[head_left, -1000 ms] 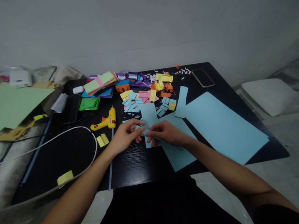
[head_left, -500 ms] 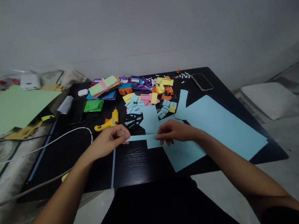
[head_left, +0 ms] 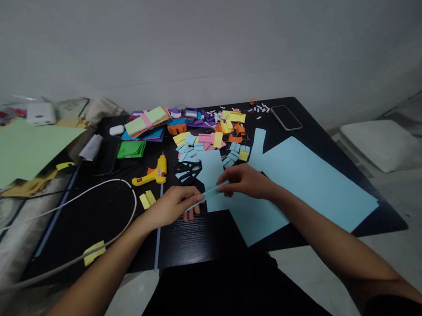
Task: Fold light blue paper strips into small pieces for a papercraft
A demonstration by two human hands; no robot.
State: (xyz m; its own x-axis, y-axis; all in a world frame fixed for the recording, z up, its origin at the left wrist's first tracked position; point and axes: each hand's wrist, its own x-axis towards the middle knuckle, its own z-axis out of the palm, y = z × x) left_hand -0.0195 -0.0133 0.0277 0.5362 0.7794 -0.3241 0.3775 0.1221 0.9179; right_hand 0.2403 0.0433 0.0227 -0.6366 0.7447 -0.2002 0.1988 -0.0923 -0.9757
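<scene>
Between my hands runs a narrow light-blue paper strip (head_left: 209, 193), tilted up toward the right. My left hand (head_left: 180, 202) pinches its left part, with the strip's end showing across the fingers. At the other end my right hand (head_left: 244, 180) grips it between thumb and fingertips. Beneath lies a light-blue paper piece (head_left: 212, 165), partly over a larger light-blue sheet (head_left: 261, 222). Black-handled scissors (head_left: 188, 172) rest just beyond my left hand, among small blue paper pieces.
A yellow glue gun (head_left: 154, 172) lies left of the scissors. Folded blue pieces (head_left: 234, 154) and other coloured scraps sit behind. Large blue sheets (head_left: 321, 181) cover the right side, near a phone (head_left: 286, 117). A white cable (head_left: 132, 202) loops across the left.
My left hand has moved right, closer to my right hand, uncovering a yellow folded piece. The strip, level before, now slants, and my right hand has risen slightly.
</scene>
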